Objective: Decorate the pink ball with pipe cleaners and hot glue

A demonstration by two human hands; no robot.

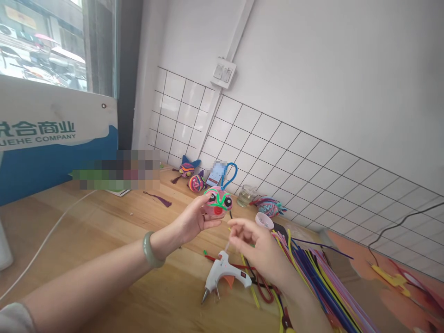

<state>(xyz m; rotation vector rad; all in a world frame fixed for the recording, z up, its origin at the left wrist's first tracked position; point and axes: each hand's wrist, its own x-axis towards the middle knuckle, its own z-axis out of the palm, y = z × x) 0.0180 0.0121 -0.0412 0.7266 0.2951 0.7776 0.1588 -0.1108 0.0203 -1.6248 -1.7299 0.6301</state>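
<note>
My left hand (194, 218) grips a pink pipe-cleaner figure (218, 203) with black-and-white eyes, green trim and a red mouth. A blue pipe-cleaner loop (234, 175) stands up from its top. Just to the right and below is my right hand (253, 238), its fingers loosely bent and apart from the thumb; I see nothing held in it. Under the two hands lies a white hot glue gun (224, 273), nozzle pointing to the lower left. Red, yellow and black pipe cleaners (265, 291) lie beside it, partly behind my right forearm.
Bundled coloured pipe cleaners (322, 282) spread at the right. Along the wall stand finished figures (197, 181), a phone (215, 175), a glass jar (246, 196), a blue-pink figure (269, 206) and a small bowl (264, 220). A purple tassel (159, 200) and white cable (52, 231) lie left.
</note>
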